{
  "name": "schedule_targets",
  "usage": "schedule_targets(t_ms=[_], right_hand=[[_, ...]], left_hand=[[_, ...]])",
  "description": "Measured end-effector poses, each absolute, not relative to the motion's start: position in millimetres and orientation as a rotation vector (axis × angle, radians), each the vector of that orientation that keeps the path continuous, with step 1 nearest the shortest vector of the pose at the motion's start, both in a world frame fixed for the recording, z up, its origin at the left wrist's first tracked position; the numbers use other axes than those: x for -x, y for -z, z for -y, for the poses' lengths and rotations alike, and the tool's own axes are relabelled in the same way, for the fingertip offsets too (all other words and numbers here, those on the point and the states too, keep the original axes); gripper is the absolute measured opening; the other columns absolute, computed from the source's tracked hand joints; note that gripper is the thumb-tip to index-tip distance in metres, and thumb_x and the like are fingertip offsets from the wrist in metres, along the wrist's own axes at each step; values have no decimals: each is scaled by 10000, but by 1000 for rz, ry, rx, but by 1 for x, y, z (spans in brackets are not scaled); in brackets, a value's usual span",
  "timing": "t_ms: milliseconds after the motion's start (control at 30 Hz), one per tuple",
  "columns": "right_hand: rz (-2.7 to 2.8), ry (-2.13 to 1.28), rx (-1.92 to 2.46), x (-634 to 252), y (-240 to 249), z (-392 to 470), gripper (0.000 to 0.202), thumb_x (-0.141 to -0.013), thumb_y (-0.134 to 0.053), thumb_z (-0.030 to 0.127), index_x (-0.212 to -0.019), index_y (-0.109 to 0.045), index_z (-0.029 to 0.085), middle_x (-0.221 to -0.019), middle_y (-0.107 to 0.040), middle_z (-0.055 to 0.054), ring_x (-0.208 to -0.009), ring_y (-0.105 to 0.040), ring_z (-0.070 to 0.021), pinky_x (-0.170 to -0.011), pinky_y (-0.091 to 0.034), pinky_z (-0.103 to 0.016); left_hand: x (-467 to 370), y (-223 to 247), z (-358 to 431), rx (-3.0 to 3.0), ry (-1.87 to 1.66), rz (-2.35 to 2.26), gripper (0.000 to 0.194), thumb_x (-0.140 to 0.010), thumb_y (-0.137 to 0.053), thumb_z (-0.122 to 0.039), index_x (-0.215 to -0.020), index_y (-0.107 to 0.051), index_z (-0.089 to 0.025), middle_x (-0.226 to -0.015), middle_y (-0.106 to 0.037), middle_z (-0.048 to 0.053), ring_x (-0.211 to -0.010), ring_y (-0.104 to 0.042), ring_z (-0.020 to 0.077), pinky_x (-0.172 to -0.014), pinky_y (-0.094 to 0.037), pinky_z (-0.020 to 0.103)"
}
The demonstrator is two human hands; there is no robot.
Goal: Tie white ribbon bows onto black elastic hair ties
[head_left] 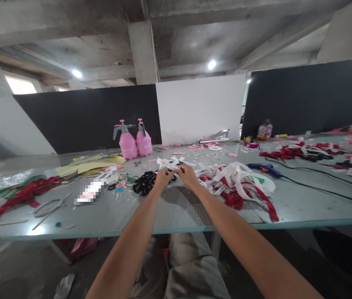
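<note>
Both hands meet over the middle of the table, their fingertips close together on a white printed ribbon. My left hand is closed on the ribbon, beside a pile of black bands. My right hand pinches the same ribbon from the other side. To its right lies a tangled heap of white and red ribbons. The far end of the held ribbon spreads out beyond the fingers.
A blue glue gun with a black cable lies at the right, near red and black ribbons. Two pink spray bottles stand at the back. Red ribbon and scraps cover the left of the table.
</note>
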State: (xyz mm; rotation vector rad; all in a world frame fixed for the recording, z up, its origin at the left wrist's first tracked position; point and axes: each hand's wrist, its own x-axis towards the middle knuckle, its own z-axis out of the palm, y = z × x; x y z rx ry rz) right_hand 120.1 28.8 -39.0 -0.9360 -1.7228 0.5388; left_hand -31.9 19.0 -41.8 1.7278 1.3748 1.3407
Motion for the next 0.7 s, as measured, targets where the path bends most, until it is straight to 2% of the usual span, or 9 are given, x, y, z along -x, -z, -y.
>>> schedule_targets(t_ms=[533,700], right_hand=[[1710,-502,952,-123,37,-25,405,-824,-446,492,-594,-512,165,-482,-403,37,-502,-342,-98,-501,-238,-225],[1707,-558,952,-123,36,-25,448,-825,-421,531,-576,-509,169,-461,-426,27,-475,-380,-98,-482,-247,-222]], left_hand=[[32,31,-8,-1806,-1342,-1290,364,-743,-578,-505,-770,-626,-146,-446,-433,-53,-422,-383,75,-452,-286,200],[29,28,-7,-1773,-1384,-1206,365,-713,-617,-499,-805,-628,-146,-629,-571,-9,-476,-429,69,-458,-318,198]])
